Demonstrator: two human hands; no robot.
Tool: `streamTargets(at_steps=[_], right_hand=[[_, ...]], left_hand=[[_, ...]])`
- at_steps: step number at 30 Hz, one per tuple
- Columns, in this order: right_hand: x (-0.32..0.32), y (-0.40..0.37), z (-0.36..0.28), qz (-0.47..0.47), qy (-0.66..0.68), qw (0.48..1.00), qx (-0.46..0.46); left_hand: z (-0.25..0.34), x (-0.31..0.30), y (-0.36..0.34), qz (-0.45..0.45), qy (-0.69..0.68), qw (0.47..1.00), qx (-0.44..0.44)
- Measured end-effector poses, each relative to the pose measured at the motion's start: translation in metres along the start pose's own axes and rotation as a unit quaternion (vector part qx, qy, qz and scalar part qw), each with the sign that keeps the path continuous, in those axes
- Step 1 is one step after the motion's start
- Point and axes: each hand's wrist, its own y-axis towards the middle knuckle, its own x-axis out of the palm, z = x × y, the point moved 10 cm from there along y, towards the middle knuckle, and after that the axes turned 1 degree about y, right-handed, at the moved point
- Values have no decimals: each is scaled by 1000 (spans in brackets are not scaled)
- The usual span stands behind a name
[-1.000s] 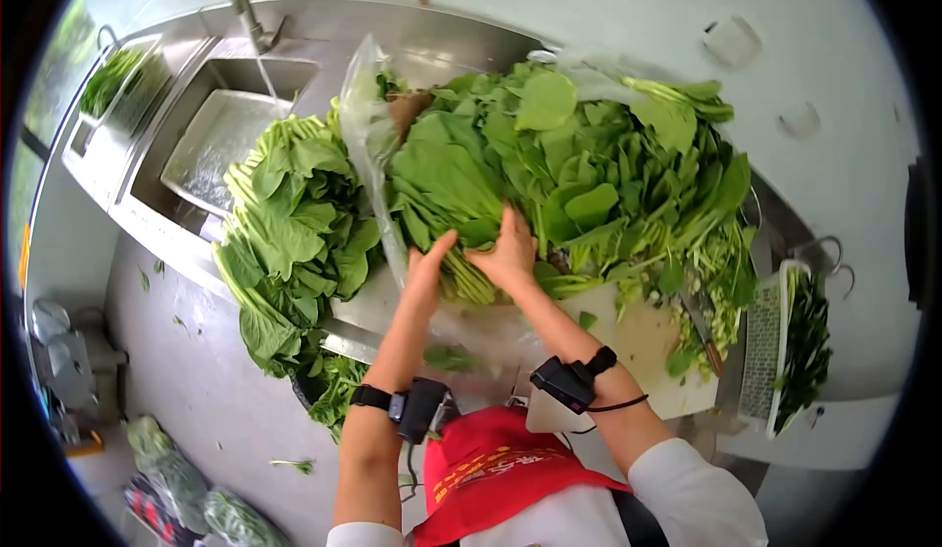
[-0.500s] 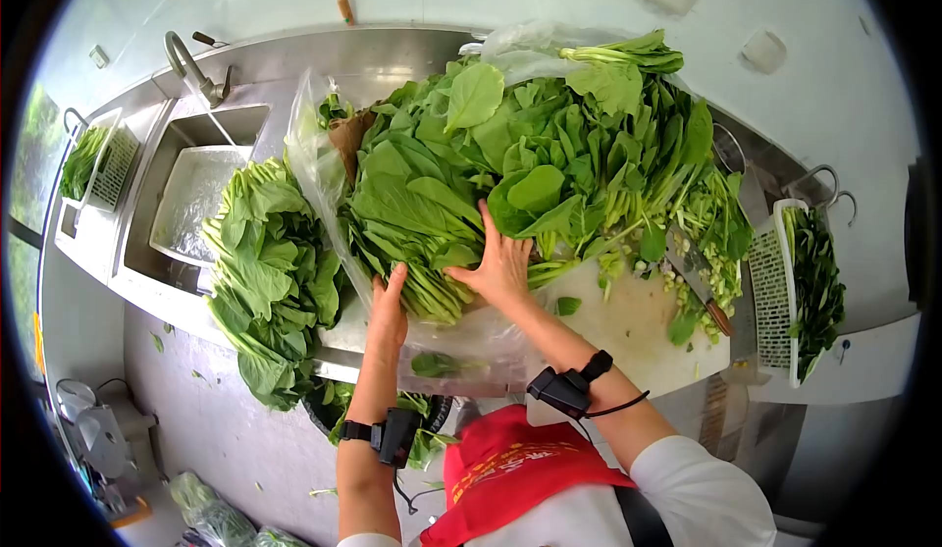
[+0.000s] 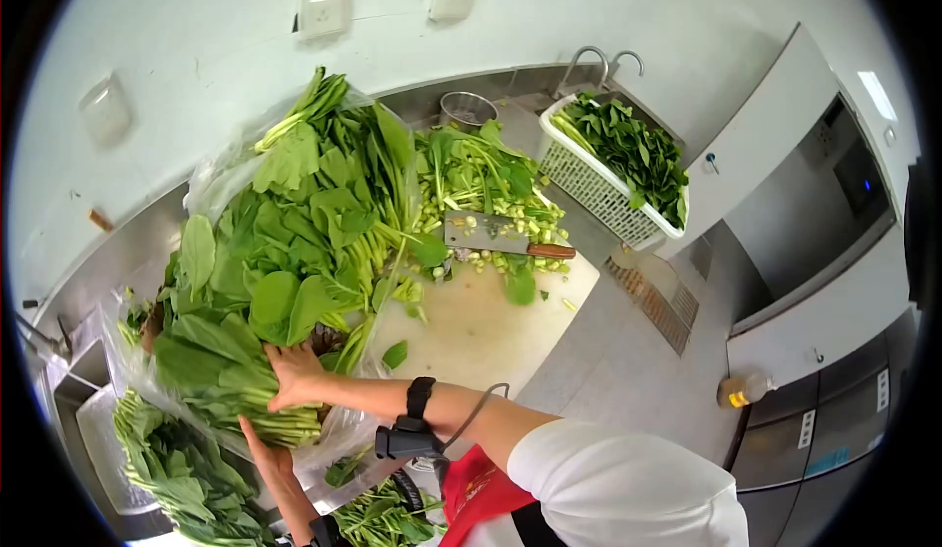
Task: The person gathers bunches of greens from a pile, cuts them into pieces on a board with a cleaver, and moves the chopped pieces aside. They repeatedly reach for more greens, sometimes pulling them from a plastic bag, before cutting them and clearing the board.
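Observation:
A bunch of leafy greens (image 3: 221, 365) lies on the near left side of a large pile, its pale stems pointing toward me. My right hand (image 3: 294, 378) grips this bunch from above, thumb and fingers apart around the stems. Against the lower side of the stem ends, my left hand (image 3: 272, 457) holds the same bunch, one digit stretched up and the others partly hidden. Clear plastic bag film (image 3: 339, 429) spreads under and around the pile. More leafy greens (image 3: 324, 213) rise behind my right hand. Another heap of greens (image 3: 182, 473) sits left of my left hand.
A cleaver (image 3: 486, 232) lies among chopped stems on the white cutting board (image 3: 481, 336). Beyond it stand a metal bowl (image 3: 469, 108) and a white basket (image 3: 599, 189) of greens. The sink (image 3: 88, 380) is at far left. Below the counter edge are more greens (image 3: 383, 518).
The view has swung to the right, bringing the cleaver, basket and doorway further in. Both hands remain at the same bunch of greens, the right one now closer over the stems.

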Motion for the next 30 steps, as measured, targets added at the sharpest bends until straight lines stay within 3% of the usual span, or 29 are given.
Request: streamTargets(at_steps=[4,6,8,12,15,21,25,30], right_hand=[[0,-2,-10,113,37,992,-41],[10,-7,-21,93,48,992,-77],[4,-30,-56,85,30,986,-139],[-37,-64,-96,107,6,968,-225],[-53,-105,-105,187,16,931,-313],[-80,-203,-123,309,-38,837,-450],[-119,-259,-115,293,-2,805,-516],[-175,-282,-37,167,64,840,-512]], left_hand=[[-1,14,-1,-8,-2,1000,-5],[-2,15,-6,-2,11,1000,-17],[-2,9,-7,-72,-49,996,23],[28,15,-43,-34,-49,986,154],[44,57,-78,-107,-50,973,197],[56,111,-153,-109,6,962,250],[42,156,-204,-84,-8,957,279],[-47,231,-237,-56,-34,962,264]])
